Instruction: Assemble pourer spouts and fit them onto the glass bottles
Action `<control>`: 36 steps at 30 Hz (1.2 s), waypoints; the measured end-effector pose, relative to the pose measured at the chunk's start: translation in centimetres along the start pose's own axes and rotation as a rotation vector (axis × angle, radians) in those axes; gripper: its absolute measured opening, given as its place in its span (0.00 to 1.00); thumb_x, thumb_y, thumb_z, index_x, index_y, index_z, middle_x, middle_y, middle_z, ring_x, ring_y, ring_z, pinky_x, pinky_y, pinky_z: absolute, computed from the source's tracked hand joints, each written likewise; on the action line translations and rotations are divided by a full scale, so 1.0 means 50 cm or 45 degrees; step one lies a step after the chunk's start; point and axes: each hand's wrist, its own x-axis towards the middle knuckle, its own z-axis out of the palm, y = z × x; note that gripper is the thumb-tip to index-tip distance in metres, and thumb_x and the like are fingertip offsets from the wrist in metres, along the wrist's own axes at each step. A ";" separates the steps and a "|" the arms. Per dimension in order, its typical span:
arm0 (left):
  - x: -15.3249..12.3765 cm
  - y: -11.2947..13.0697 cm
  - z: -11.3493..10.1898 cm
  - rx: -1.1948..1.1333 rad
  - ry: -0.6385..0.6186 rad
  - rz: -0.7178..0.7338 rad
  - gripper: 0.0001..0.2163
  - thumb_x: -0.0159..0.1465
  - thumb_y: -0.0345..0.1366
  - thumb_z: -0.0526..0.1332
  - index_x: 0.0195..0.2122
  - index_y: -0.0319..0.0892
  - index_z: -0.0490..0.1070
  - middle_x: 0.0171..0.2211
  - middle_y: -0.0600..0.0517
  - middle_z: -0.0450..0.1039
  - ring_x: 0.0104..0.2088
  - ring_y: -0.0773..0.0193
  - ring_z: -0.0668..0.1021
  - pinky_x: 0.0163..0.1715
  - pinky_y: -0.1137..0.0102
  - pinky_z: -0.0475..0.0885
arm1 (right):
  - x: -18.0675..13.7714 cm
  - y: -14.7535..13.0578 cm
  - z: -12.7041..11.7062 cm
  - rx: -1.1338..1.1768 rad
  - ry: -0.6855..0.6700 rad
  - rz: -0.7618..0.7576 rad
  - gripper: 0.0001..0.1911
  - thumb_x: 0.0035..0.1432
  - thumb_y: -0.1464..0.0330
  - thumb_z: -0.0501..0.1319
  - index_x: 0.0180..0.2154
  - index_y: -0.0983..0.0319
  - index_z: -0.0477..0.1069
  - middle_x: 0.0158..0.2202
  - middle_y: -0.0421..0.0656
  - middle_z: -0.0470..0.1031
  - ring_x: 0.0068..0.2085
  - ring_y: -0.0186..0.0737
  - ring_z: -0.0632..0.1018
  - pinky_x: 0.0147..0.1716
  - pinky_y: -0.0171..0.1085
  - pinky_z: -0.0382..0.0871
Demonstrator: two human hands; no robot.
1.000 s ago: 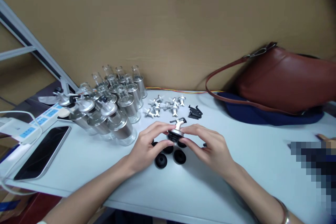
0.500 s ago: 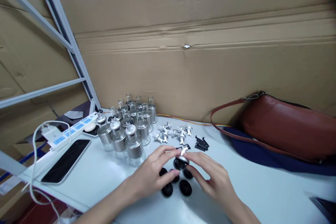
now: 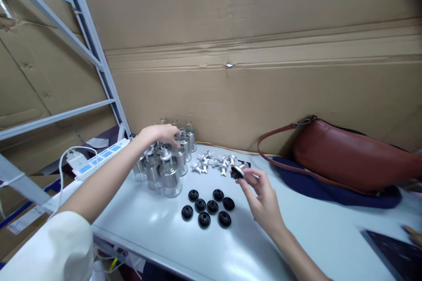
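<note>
My right hand (image 3: 262, 197) pinches a black-and-silver bottle lid (image 3: 237, 172) above the table, its black underside turned to the left. Over at the bottle group, my left hand (image 3: 168, 134) reaches down with its fingers curled at the neck of a clear glass bottle (image 3: 180, 162) with a metal band. Other glass bottles (image 3: 170, 178) stand around it, some topped with silver lids; my hand and forearm hide part of them. Several black round caps (image 3: 204, 219) lie in front, between my arms. Behind them is a cluster of small silver cross-shaped parts (image 3: 205, 163).
At the right, a brown leather bag (image 3: 343, 153) rests on dark blue cloth (image 3: 296, 184). A white power strip (image 3: 102, 158) runs along the left edge beside a metal rack (image 3: 95, 48). Cardboard (image 3: 231, 101) walls off the back. A dark flat device (image 3: 392, 254) lies at lower right.
My left hand has left the lid and moved left and away to the bottles. My right hand keeps the lid and has tilted it, uncovering the black caps. The view has shifted.
</note>
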 end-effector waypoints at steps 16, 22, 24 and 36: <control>-0.192 0.057 -0.136 -0.303 0.570 0.317 0.19 0.63 0.45 0.59 0.48 0.36 0.72 0.41 0.53 0.77 0.42 0.59 0.76 0.47 0.65 0.67 | 0.004 -0.033 -0.043 0.258 0.127 -0.036 0.14 0.61 0.66 0.61 0.50 0.56 0.72 0.50 0.46 0.76 0.48 0.44 0.78 0.45 0.43 0.74; -0.157 0.177 0.076 -1.672 0.430 0.881 0.17 0.67 0.50 0.56 0.39 0.39 0.64 0.38 0.48 0.77 0.41 0.59 0.80 0.42 0.64 0.72 | -0.020 -0.110 -0.055 0.313 0.287 -0.068 0.06 0.63 0.66 0.61 0.42 0.56 0.72 0.39 0.41 0.76 0.40 0.38 0.77 0.39 0.37 0.70; -0.157 0.220 0.148 -1.894 0.231 0.930 0.18 0.66 0.52 0.57 0.39 0.41 0.63 0.34 0.51 0.73 0.40 0.59 0.79 0.41 0.64 0.72 | -0.028 -0.131 -0.056 0.360 0.270 -0.069 0.06 0.64 0.66 0.60 0.43 0.56 0.72 0.39 0.41 0.77 0.39 0.37 0.78 0.38 0.36 0.71; -0.157 0.287 0.260 -1.775 -0.153 1.063 0.20 0.64 0.56 0.57 0.39 0.42 0.59 0.34 0.53 0.63 0.34 0.67 0.67 0.38 0.69 0.63 | -0.040 -0.178 -0.020 0.735 0.423 -0.024 0.02 0.64 0.70 0.59 0.37 0.58 0.66 0.24 0.35 0.76 0.23 0.31 0.76 0.22 0.29 0.69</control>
